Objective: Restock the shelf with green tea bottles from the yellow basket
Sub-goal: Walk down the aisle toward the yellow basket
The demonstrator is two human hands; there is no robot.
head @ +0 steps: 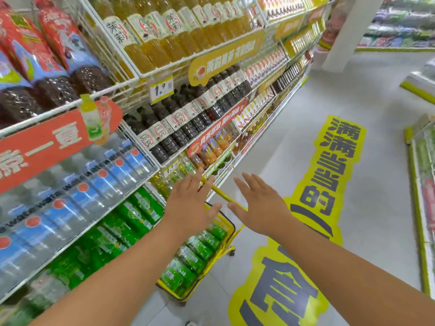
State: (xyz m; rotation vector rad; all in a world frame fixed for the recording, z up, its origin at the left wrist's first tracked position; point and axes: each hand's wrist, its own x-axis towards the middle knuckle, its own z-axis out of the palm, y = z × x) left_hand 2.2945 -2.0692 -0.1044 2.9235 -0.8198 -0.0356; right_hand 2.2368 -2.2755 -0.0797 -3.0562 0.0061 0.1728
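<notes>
A yellow wheeled basket stands on the floor beside the shelving, filled with several green tea bottles lying side by side. Its yellow handle rises between my hands. My left hand hovers above the basket with fingers spread and straight, holding nothing. My right hand is stretched out beside it, palm down, fingers also straight and empty. More green tea bottles stand in rows on the low shelf to the left of the basket.
Tall white wire shelving runs along the left with yellow tea, dark tea and water bottles. A yellow floor sticker marks the grey aisle. Low display units stand at the right edge.
</notes>
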